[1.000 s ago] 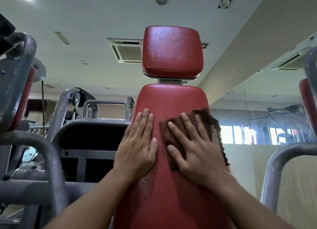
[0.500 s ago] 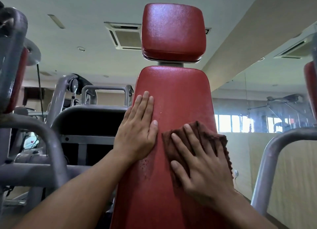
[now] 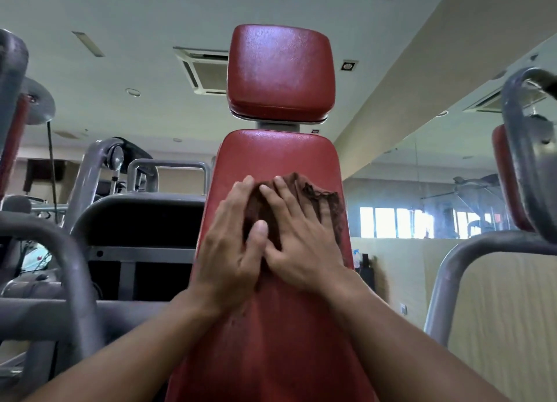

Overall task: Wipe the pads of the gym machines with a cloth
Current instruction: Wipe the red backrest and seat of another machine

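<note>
Both hands are on the red back pad (image 3: 280, 160) now, about halfway up its face. The brown cloth (image 3: 313, 196) lies flat against the pad, bunched into soft folds, its ragged edge trailing toward the pad's right border. The right hand (image 3: 301, 238) is laid over the cloth with fingers spread and straight, pressing it into the vinyl rather than gripping it. The left hand (image 3: 232, 244) sits just beside it on the pad's left half, fingers straight and close together, its thumb lying over the cloth's left edge and touching the right hand.

That cloth looks light and limp; it will crumple and ride up under the palm unless the pressure stays broad. A flat palm in the middle of the cloth is the sensible hold, I'd say, with the fingers fanned to keep the folds from rolling. The pad itself looks firm, glossy and a bit slick, with what may be damp specks on it below the left wrist, so the cloth should glide easily.

Above the back pad, across a short metal bracket, the red head pad (image 3: 280, 73) stands clear of both hands. Grey machine frame (image 3: 69, 257) sits left of the back pad, and a wall mirror (image 3: 422, 190) to its right.
</note>
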A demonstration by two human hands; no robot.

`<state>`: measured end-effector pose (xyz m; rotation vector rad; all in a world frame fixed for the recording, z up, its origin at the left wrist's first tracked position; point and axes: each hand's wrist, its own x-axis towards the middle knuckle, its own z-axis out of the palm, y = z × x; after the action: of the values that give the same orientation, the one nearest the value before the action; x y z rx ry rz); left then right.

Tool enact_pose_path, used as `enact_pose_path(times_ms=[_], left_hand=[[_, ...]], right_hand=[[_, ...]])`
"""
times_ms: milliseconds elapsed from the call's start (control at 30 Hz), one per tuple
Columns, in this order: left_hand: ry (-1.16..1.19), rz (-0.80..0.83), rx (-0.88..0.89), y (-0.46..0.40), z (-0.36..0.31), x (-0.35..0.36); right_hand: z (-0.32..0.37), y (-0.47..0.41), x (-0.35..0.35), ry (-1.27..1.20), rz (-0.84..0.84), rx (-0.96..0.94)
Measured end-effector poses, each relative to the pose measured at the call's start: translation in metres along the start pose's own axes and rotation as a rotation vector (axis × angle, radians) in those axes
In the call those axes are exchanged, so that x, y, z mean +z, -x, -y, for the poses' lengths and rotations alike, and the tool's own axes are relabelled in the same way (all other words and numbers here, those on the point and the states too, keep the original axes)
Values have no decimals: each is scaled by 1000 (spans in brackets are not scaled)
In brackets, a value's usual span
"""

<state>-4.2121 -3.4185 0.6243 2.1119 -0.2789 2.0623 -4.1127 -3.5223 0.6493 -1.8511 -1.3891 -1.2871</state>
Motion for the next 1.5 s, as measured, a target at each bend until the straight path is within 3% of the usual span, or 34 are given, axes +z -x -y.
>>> enact_pose_path(times_ms=[100, 167, 233, 300, 433, 533, 633, 900, 1133, 1233, 1367, 1500], left_hand=[[29, 154, 1, -8, -18, 25], [-126, 214, -67, -16, -16, 41], [-435, 246, -33, -17, -7, 53], [-606, 255, -7, -11, -2, 55], [-664, 193, -9, 12, 12, 37], [-697, 252, 15, 10, 16, 17], [-689, 339, -92, -27, 15, 17], [-704, 344, -169, 13, 22, 2], [-674, 346, -185, -45, 14, 14], [-688, 333, -195, -31, 14, 18], [-758, 323, -144, 20, 15, 8], [-722, 320, -129, -9, 26, 4]], right_hand=[[-14, -3, -12, -588, -126, 68], [-23, -5, -22, -859, -319, 215], [-31, -5, -26, -708, -528, 274], [-39, -2, -19, -379, -577, 196], [-48, 19, 14, -156, -264, 127], [-52, 26, 21, -3, -247, 88], [-49, 25, 19, 117, -206, 55], [-47, 29, 20, 121, -184, 81], [-48, 29, 22, 114, -203, 82], [-49, 29, 21, 96, -200, 78], [-48, 28, 20, 87, -204, 82], [-48, 29, 21, 111, -203, 76]])
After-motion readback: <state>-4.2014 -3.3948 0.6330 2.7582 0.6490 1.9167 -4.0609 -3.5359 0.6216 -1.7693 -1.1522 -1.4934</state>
